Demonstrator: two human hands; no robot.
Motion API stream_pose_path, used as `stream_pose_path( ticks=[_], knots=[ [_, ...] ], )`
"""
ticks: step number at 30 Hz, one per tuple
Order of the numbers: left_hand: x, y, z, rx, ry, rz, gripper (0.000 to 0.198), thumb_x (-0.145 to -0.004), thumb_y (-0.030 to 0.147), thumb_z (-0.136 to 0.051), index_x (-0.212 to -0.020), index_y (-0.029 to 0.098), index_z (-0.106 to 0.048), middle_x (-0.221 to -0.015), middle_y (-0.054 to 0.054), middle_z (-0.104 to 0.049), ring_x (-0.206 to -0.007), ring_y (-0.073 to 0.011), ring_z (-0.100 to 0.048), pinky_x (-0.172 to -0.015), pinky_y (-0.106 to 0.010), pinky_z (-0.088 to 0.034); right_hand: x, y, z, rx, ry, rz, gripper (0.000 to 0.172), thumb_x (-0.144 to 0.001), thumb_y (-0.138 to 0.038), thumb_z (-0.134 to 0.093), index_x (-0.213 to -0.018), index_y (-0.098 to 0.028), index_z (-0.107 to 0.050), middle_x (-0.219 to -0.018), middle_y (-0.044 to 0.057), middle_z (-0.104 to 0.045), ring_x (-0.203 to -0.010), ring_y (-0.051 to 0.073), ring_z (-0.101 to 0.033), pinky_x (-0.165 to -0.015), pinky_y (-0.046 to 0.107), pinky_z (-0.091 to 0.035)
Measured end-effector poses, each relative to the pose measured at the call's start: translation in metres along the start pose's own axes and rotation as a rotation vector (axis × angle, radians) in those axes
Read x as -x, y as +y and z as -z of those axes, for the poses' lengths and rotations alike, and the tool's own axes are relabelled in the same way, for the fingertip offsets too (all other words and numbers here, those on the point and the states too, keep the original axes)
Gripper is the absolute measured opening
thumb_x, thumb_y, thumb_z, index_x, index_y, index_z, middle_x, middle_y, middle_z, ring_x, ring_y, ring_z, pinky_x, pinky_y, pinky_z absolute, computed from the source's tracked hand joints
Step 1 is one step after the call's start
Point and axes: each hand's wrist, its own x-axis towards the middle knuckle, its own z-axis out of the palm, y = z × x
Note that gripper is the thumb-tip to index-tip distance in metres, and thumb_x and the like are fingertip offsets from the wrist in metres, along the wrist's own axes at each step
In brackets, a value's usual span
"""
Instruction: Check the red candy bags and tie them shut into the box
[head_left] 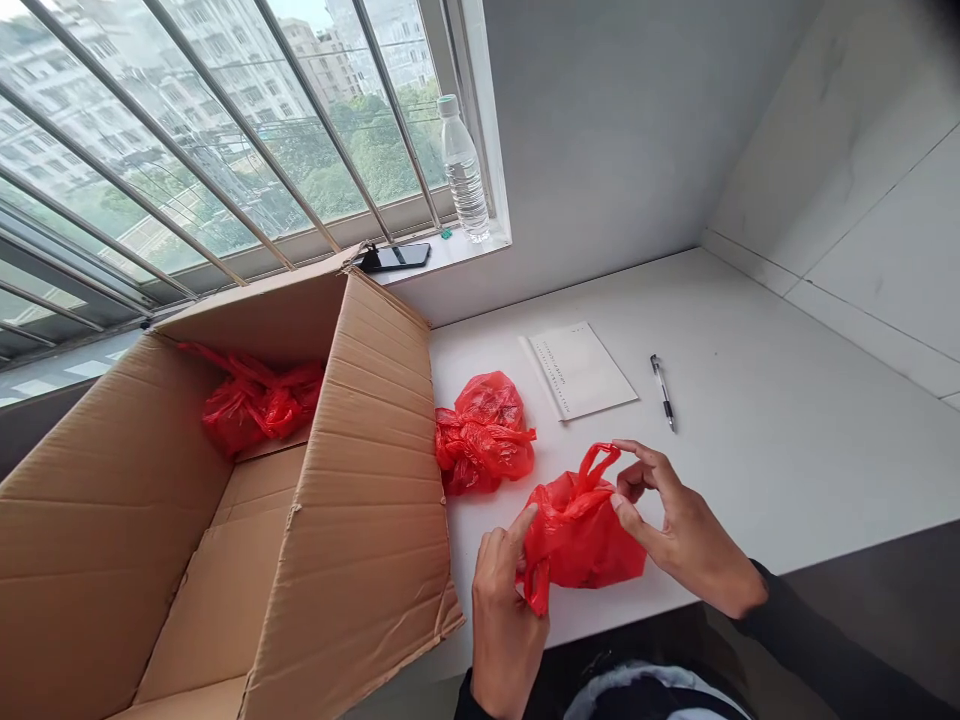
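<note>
A red plastic bag (589,545) with its handles crossed over at the top rests near the front edge of the white table. My left hand (506,600) is closed around one handle end at the bag's left side. On the other side, my right hand (679,520) grips the upper handle loop between thumb and curled fingers. The bag's contents cannot be made out through the plastic. Just behind it lies a second red plastic bag (487,430), knotted, against the cardboard box. A third red bag (262,405) is inside the box at its far end.
The open cardboard box (367,480) takes up the left side. A spiral notebook (589,370) and a pen (663,393) lie on the table (795,420). On the windowsill are a water bottle (465,175) and a phone (397,257), below a barred window.
</note>
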Motion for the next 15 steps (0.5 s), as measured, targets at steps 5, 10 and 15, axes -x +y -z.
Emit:
stream_pose_path(
  ticks=[5,10,15],
  knots=[
    [-0.005,0.005,-0.007,-0.014,-0.004,-0.083,0.051,-0.088,0.008,-0.058,-0.133,0.032,-0.065,-0.096,-0.005,-0.071,-0.086,-0.0224,-0.064,-0.074,-0.033,-0.052,-0.008,-0.001,-0.010,0.073,-0.147,0.109,0.062,-0.099,-0.034,-0.054,-0.155,-0.036,-0.028,-0.114,0.003,-0.061,-0.114,0.024,-0.059,-0.107,0.049,-0.047],
    [0.001,-0.006,-0.002,-0.009,0.082,0.029,0.014,-0.093,0.019,-0.058,-0.098,0.023,-0.071,-0.081,-0.002,-0.070,-0.069,-0.0187,-0.063,-0.061,-0.028,-0.049,-0.017,0.004,0.009,0.048,-0.066,0.060,0.033,-0.101,-0.028,-0.048,-0.133,-0.033,-0.055,-0.111,0.003,-0.063,-0.107,0.021,-0.060,-0.097,0.041,-0.050],
    [0.000,0.002,0.001,-0.043,0.201,0.127,0.022,-0.095,0.030,-0.060,-0.114,0.022,-0.066,-0.104,-0.008,-0.069,-0.093,-0.0236,-0.066,-0.079,-0.036,-0.055,-0.017,0.010,0.024,-0.002,0.106,-0.023,0.012,-0.099,-0.037,-0.052,-0.106,-0.027,-0.056,-0.107,0.003,-0.063,-0.102,0.021,-0.060,-0.090,0.037,-0.049]
  ],
)
